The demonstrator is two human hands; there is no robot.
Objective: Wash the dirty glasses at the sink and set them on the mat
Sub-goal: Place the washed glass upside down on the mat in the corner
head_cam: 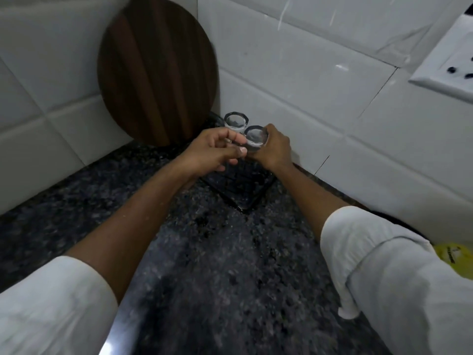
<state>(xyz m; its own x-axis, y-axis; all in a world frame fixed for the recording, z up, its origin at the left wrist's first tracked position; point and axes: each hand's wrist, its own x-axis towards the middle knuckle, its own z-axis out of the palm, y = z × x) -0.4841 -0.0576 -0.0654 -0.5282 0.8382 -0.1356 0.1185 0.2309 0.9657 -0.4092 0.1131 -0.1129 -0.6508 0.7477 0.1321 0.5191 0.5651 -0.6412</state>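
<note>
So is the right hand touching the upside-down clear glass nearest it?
Touching. The head view shows the right hand wrapped around the nearer upside-down clear glass.

two glasses [245, 129] on mat [243, 190], board [156, 70] behind

Clear glasses [256, 138], speckled stone counter [217, 265], wooden board [156, 70].

Before you is a dark speckled granite worktop [230, 265]. In its far corner a dark mat [240, 187] lies flat, and a round wooden board [156, 70] stands on edge there, leaning on the tiled wall. At the right edge you can see something yellow [451, 254].
</note>
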